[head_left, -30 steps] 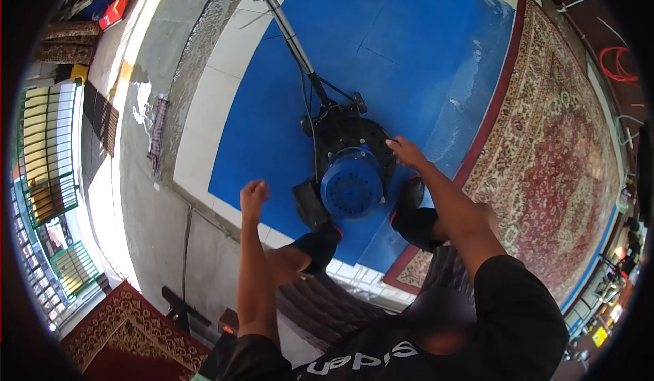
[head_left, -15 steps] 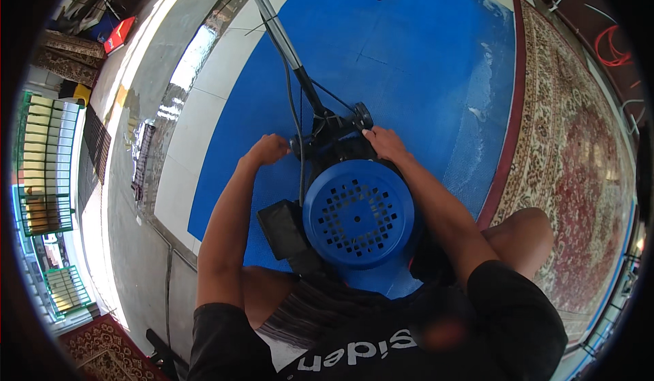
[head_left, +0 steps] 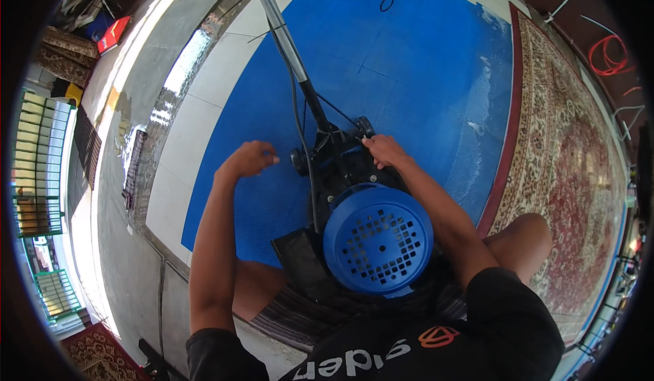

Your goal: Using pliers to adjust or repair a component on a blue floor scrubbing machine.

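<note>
Your round motor cover (head_left: 381, 258) is of a strong blue, and small dark squares make a ring pattern on it. The machine base (head_left: 354, 166) is black, while the pole (head_left: 282, 33) is silver in its upper part and black in its lower part. The mat (head_left: 429, 61) is also blue, with some paler, whitish patches. The large rug (head_left: 569, 163) shows you a dark red border, a dense floral ornament on beige, and a red middle. Your T-shirt (head_left: 422, 362) is black, with white letters (head_left: 397, 352) and an orange mark (head_left: 439, 337); your dark shorts (head_left: 306, 313) have stripes. The floor tiles (head_left: 176, 148) are off-white, and the coiled hose (head_left: 597, 69) is orange-red.
</note>
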Demonstrator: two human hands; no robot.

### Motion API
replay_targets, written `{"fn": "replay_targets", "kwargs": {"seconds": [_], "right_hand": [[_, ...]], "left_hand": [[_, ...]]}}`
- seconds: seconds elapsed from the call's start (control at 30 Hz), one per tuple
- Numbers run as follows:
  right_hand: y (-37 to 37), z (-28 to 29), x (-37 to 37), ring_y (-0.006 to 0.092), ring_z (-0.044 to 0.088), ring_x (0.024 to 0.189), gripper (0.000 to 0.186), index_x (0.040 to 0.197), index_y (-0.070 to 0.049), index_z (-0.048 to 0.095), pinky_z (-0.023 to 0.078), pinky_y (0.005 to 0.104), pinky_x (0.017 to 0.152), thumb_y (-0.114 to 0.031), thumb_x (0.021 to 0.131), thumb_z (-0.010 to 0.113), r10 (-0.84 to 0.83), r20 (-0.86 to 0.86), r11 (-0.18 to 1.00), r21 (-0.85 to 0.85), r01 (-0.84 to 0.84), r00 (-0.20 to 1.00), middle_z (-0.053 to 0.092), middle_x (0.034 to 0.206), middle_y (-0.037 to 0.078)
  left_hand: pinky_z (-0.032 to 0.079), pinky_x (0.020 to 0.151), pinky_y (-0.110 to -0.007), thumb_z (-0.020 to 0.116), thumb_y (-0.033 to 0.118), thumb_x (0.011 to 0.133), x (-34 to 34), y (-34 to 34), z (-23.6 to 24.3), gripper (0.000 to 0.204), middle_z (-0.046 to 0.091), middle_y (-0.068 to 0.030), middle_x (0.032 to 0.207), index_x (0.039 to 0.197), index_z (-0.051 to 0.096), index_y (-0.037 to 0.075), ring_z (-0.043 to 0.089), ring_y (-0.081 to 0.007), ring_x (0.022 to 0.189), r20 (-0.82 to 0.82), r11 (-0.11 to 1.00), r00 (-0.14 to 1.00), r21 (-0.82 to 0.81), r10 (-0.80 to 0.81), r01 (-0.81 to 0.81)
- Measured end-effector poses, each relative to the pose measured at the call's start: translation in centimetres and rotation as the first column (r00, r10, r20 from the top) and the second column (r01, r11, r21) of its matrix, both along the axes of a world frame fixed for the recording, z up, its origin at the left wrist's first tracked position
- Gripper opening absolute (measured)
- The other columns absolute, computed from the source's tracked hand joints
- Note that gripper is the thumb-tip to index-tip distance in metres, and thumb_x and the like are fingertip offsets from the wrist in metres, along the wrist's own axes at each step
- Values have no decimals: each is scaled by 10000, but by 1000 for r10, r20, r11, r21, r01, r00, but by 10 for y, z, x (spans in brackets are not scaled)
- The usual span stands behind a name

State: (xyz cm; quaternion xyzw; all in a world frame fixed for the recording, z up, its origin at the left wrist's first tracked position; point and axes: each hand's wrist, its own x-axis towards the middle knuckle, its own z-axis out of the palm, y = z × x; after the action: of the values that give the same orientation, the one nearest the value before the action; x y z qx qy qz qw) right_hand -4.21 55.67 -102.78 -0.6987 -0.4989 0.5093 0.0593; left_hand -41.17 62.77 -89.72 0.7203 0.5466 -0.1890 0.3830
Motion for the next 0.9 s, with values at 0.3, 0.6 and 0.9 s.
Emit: {"fn": "replay_targets", "kwargs": {"seconds": [0.3,0.6,0.9], "right_hand": [[-1,5,-12,267,745,631,604,928,90,668,623,398,589,-448,1101,453,-61,-21,996,-69,60,998,735,820,177],[9,2,-19,250,702,582,509,948,89,653,592,399,584,-363,1087,464,-41,35,998,-50,43,999,712,794,177],[94,8,-9,257,668,556,387,762,36,584,452,379,452,-234,1020,483,17,14,952,-305,-12,1000,693,760,225]], "left_hand": [[588,693,-402,731,268,980,-46,-4,40,383,747,-157,908,1261,701,10,712,-237,710,30,990,997,115,74,-77],[573,703,-409,727,295,989,-36,-3,66,432,742,-135,915,1338,689,45,712,-220,703,22,983,992,138,122,-124],[573,711,-416,724,302,983,-35,-6,74,446,743,-133,924,1349,683,50,711,-222,712,33,975,991,178,130,-133]]}}
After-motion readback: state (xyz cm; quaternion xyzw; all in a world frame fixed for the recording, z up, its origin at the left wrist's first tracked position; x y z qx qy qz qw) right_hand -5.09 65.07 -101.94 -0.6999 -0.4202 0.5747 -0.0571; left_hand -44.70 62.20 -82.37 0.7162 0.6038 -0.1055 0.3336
